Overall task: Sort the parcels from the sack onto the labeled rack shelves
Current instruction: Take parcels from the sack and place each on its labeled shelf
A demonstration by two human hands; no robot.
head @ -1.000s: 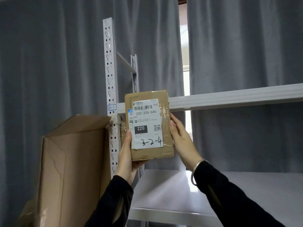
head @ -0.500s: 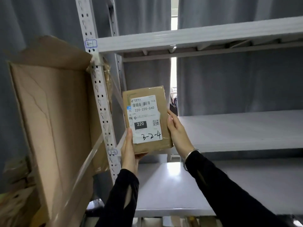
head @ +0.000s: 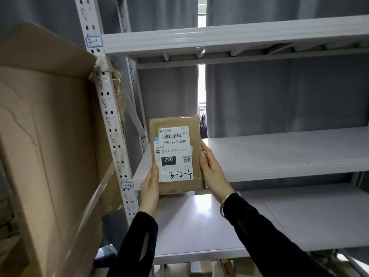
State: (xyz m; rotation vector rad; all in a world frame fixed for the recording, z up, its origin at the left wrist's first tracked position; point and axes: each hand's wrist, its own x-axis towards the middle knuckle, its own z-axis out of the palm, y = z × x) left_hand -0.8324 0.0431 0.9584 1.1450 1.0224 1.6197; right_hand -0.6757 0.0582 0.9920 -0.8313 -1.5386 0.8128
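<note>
1 parcel [head: 176, 156], brown, upright, held in the air betw. 2 hands in front of the rack [head: 109, 120], near its front-left corner, not resting on any shelf. L hand [head: 149, 186] grips the lower-left edge, thumb on the front. R hand [head: 214, 174] grips the right edge, thumb on the front. Fingers of both go behind the parcel, mostly hidden, so can't tell how far they wrap.

1 white label [head: 175, 154] w/ handwritten "3-2-4". 3 shelves: top shelf [head: 239, 37], mid shelf [head: 289, 154], lower shelf [head: 279, 222], all cut off at right. 2 post tags: 3-1 tag [head: 94, 41], 3-2 tag [head: 127, 185]. 1 big cardboard box [head: 46, 146] at left, cut off by the frame. 1 bracelet [head: 229, 202] on R wrist.

Label's small print unreadable. Stuff under the lower shelf is too dark to tell.
</note>
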